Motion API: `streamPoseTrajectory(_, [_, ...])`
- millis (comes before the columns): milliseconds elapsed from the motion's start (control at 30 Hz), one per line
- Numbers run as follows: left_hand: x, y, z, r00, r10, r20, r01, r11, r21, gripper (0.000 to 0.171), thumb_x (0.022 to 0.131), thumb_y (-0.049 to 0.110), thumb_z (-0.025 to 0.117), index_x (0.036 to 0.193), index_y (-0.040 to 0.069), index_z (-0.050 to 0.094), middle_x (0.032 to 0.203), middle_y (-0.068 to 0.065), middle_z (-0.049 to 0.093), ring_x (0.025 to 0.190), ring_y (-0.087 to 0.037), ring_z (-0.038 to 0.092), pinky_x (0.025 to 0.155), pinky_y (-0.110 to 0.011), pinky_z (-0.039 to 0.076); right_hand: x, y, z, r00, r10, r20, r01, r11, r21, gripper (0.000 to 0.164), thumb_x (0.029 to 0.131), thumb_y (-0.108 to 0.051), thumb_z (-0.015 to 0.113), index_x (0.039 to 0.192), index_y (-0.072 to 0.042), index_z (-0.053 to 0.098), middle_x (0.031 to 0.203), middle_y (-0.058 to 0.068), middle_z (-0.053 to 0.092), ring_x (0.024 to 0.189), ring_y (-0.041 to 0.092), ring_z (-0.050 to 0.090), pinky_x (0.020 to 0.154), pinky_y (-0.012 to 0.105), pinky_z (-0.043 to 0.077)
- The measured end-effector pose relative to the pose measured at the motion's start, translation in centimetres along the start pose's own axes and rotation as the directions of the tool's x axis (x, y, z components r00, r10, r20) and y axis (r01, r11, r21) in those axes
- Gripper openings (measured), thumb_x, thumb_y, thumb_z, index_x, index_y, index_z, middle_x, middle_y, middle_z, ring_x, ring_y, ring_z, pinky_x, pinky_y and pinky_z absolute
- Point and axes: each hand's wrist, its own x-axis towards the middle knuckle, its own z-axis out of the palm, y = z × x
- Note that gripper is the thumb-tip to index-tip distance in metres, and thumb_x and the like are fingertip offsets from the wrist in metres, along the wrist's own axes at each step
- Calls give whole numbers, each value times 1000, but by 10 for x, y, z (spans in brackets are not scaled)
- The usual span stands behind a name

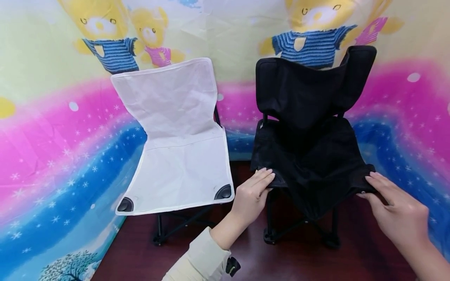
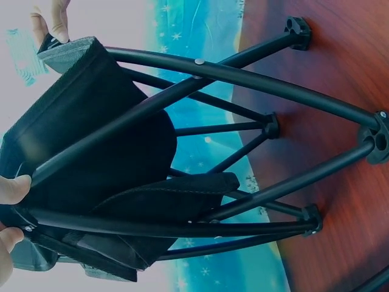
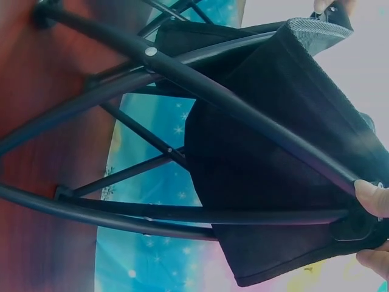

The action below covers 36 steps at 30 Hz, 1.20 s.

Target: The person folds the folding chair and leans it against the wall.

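A black folding chair (image 1: 309,156) stands at the right, its fabric seat sagging in the middle and its backrest partly folded in at one side. My left hand (image 1: 250,195) grips the seat's front left corner, thumb below and fingers on top. At the front right corner, my right hand (image 1: 400,207) pinches the fabric the same way. From the left wrist, the chair's crossed black tubes (image 2: 261,91) show under the seat, with my left thumb (image 2: 14,188) by a tube end. In the right wrist view, my right thumb (image 3: 372,198) presses beside another tube's end.
A white folding chair (image 1: 183,168) with black corner patches stands unfolded to the left of the black one. Both are on a dark red wood-grain surface (image 1: 253,249). Behind them hangs a colourful backdrop (image 1: 232,97) printed with bears and snowflakes.
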Motion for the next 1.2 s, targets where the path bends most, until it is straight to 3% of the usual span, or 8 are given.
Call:
streamPoseTrajectory(267, [2, 1, -1, 1000, 0, -12, 0, 1000, 12, 30, 72, 2, 67, 101, 2, 64, 106, -8, 60, 103, -17, 52, 92, -22, 33, 2, -3, 3, 1000, 3, -18, -3, 1000, 21, 62, 86, -51, 35, 102, 2, 62, 108, 17, 56, 111, -8, 33, 86, 0, 18])
streamPoseTrajectory(700, [5, 4, 0, 1000, 4, -8, -4, 1000, 2, 30, 72, 1, 66, 102, 2, 63, 107, -8, 59, 104, -17, 51, 92, -23, 33, 8, -6, 1, 999, -37, -16, 37, 999, 35, 62, 86, -51, 36, 97, 5, 63, 100, 21, 58, 107, -18, 26, 78, -2, 17])
streamPoseTrajectory(800, [6, 4, 0, 1000, 3, -11, -3, 1000, -1, 30, 73, 1, 66, 102, 2, 63, 107, -8, 59, 105, -17, 51, 92, -23, 33, 10, -7, 0, 999, -48, -17, 48, 998, 28, 63, 86, -51, 36, 97, 4, 64, 100, 21, 58, 107, -18, 25, 72, 1, 30])
streamPoseTrajectory(867, [8, 5, -1, 1000, 3, -12, -3, 1000, 0, 30, 73, 1, 66, 102, 2, 63, 107, -8, 59, 105, -17, 51, 92, -23, 33, 11, -7, 0, 998, -50, -22, 51, 998, 28, 63, 86, -52, 37, 97, 4, 64, 100, 20, 59, 107, -18, 26, 71, 2, 30])
streamPoseTrajectory(1000, [9, 5, -2, 1000, 4, -15, -4, 1000, 2, 29, 73, 2, 66, 102, 2, 63, 107, -8, 59, 106, -16, 50, 92, -23, 33, 12, -8, 2, 998, -56, -35, 57, 998, 29, 62, 85, -52, 37, 97, 3, 64, 101, 19, 59, 106, -18, 27, 59, 17, 39])
streamPoseTrajectory(1100, [10, 6, -2, 1000, 7, -19, -7, 1000, 1, 29, 73, 2, 66, 102, 2, 63, 107, -8, 60, 105, -17, 51, 92, -23, 33, 12, -9, 3, 997, -51, -49, 53, 998, 46, 60, 86, -50, 37, 99, 3, 64, 102, 18, 59, 106, -17, 29, 59, 16, 39])
streamPoseTrajectory(1200, [11, 6, -2, 1000, 11, -23, -11, 1000, -1, 29, 73, 1, 66, 102, 2, 63, 106, -8, 60, 104, -18, 52, 92, -23, 33, 12, -10, 5, 997, -39, -68, 44, 996, 73, 58, 86, -49, 39, 100, 1, 64, 103, 17, 58, 105, -16, 32, 72, 2, 32])
